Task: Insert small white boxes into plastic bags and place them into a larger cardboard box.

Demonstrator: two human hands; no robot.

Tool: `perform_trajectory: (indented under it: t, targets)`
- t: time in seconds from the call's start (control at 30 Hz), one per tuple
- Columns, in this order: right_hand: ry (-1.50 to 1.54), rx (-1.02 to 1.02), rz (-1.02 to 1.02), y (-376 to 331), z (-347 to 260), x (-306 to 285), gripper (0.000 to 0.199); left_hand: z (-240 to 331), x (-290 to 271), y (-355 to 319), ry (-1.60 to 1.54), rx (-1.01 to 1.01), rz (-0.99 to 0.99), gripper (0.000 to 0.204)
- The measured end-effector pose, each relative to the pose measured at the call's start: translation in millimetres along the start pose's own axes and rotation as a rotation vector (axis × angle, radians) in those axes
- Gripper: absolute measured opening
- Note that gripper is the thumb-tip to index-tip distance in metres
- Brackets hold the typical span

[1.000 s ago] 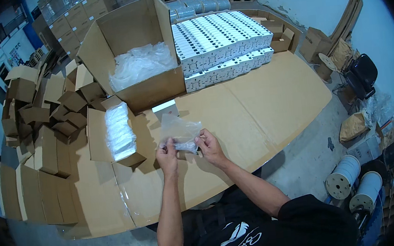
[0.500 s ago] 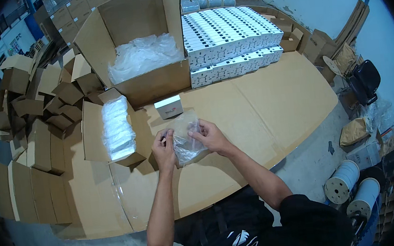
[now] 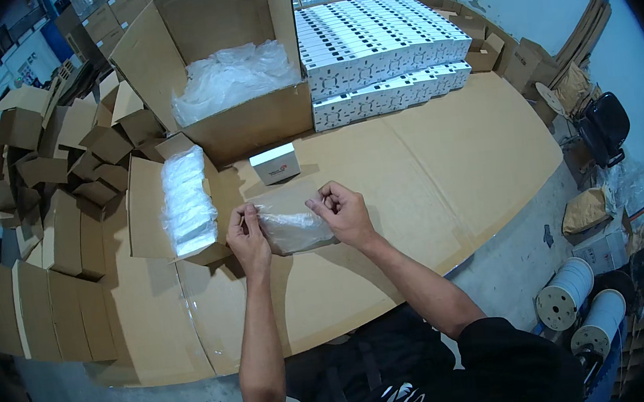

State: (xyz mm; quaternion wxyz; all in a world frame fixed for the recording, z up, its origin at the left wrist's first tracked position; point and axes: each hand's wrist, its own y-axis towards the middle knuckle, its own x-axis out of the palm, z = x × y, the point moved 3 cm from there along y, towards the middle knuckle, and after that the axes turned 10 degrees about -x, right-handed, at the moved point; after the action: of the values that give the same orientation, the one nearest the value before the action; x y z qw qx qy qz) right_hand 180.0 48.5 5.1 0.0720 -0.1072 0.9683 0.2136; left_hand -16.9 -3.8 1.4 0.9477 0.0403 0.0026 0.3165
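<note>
The clear plastic bag (image 3: 292, 225) lies with its long axis running from 9 to 3 o'clock, held just above the cardboard-covered worktop (image 3: 442, 158). The left hand (image 3: 248, 237) pinches the bag's 9 o'clock end, fingers clenched on the film; the right hand (image 3: 346, 214) grips its 3 o'clock end the same way, so the bag spans between them. At 12 o'clock from the bag stands a small white box (image 3: 275, 164). At 9 o'clock an open carton (image 3: 145, 218) holds more white bags, and beyond it sits a large open carton (image 3: 252, 122). Stacked white boxes (image 3: 381, 48) fill 1 o'clock. The floor (image 3: 529, 258) is grey concrete.
</note>
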Motion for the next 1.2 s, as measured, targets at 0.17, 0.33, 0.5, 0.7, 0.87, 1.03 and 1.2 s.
perform_trajectory:
  t: [0.17,0.33,0.5,0.7,0.87,1.03,1.2]
  targets:
    - [0.198,0.060,0.006,-2,15,5,0.023,-6,17,-7,-0.237,-0.202,-0.125,0.026]
    - [0.144,0.017,0.195,-7,14,11,0.022,-9,26,-23,-0.053,-0.194,-0.318,0.027]
    - [0.022,0.004,0.138,-13,0,13,0.023,-17,23,-20,0.071,-0.105,-0.195,0.021]
    - [-0.126,0.034,0.141,3,-17,-14,0.033,-10,22,-20,0.095,0.010,-0.082,0.031]
    - [-0.485,-0.656,0.165,26,-53,-21,0.042,-3,26,-18,0.016,-0.081,-0.172,0.040]
    - [-0.660,-0.830,-0.112,40,-66,-4,0.028,-14,21,-13,0.175,0.022,-0.159,0.051]
    - [-0.573,-0.856,-0.204,46,-53,-4,0.023,-5,24,-11,0.151,-0.038,-0.147,0.058]
